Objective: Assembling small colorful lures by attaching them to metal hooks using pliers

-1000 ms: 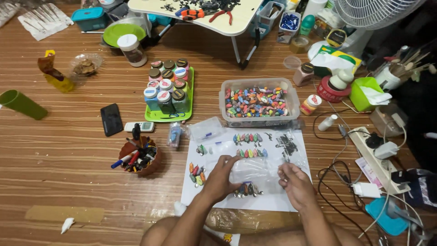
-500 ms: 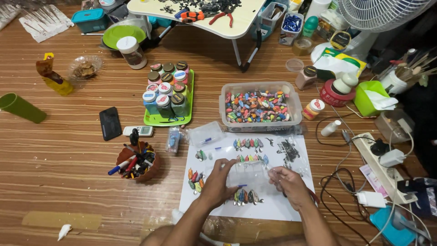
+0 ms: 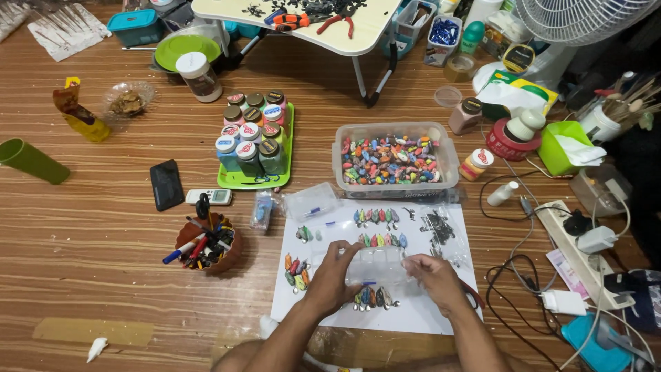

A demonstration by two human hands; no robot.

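**Caller:** While both hands work low over the white sheet [image 3: 413, 317], look at what sits between them: a clear plastic compartment box [image 3: 375, 265], held flat just above the paper

**Analyst:** Yes, the left hand [image 3: 334, 275] grasps its left end, fingers curled over the top edge, and the right hand [image 3: 434, 275] clasps the right end the same way. Both are closed on that box, no doubt about it

**Caller:** And underneath?

**Analyst:** A row of small coloured lures [image 3: 372, 297] peeks out at the near edge of the box, lying on the sheet. Another cluster [image 3: 295, 272] lies just left of the left hand, and two more rows [image 3: 377, 227] run farther up the paper

**Caller:** Busy floor all round!

**Analyst:** Very. Beyond the sheet stands a clear tub [image 3: 394, 160] packed with coloured pieces. To its left a green tray [image 3: 253, 180] carries capped jars. A dark pile of small hooks [image 3: 437, 226] sits on the far right part of the sheet

**Caller:** Left side of the scene?

**Analyst:** A brown pot of pens and scissors [image 3: 206, 241] stands near the sheet, with a black phone [image 3: 166, 184] and a small white remote [image 3: 210, 197] past it. A green cup [image 3: 31, 162] lies tipped over at the far left

**Caller:** Right side?

**Analyst:** A white power strip [image 3: 582, 251] with plugs, cables trailing across the wooden floor [image 3: 89, 275], well apart from the hands
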